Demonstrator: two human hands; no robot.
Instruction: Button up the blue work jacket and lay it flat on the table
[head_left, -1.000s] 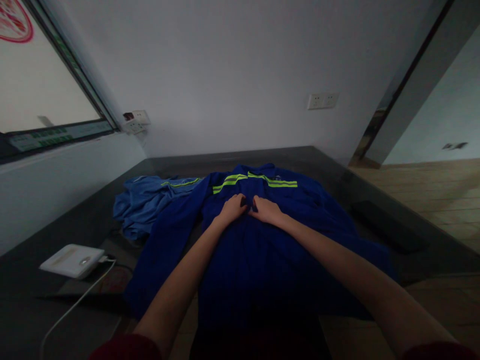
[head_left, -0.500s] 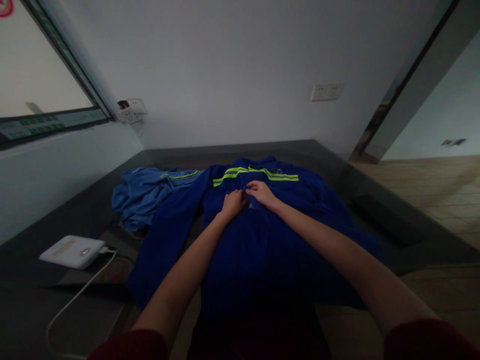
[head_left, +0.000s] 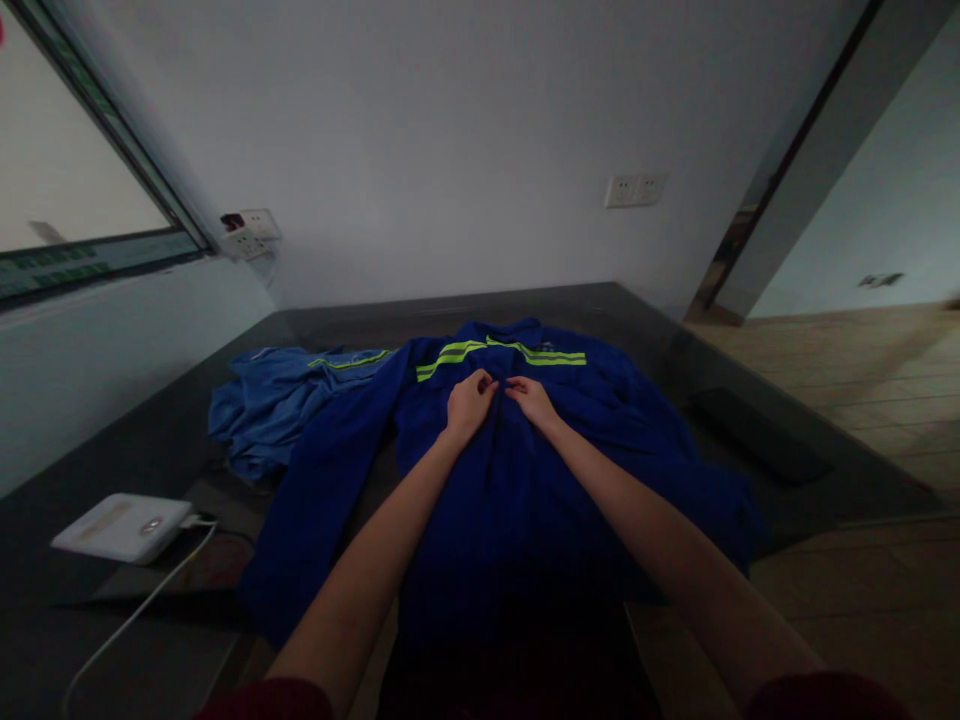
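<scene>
A dark blue work jacket with yellow-green chest stripes lies front side up, collar away from me, its lower part reaching the table's near edge. At the front opening, just below the stripes, my left hand has thumb and fingertips pinched together at the jacket's edge. A small gap to its right, my right hand pinches the cloth on the other side of the opening. Any button or zip between the fingertips is too small and dark to make out. One jacket sleeve stretches toward me on the left.
Left of the jacket lies a crumpled lighter blue garment with a yellow-green stripe. Nearer on the left, a white power bank has a white cable plugged in. A long dark object rests on the dark table at right.
My hands were close together on the front opening with a bit of cloth lifted between them. They are now slightly apart, and the opening lies flatter. The view has shifted a little.
</scene>
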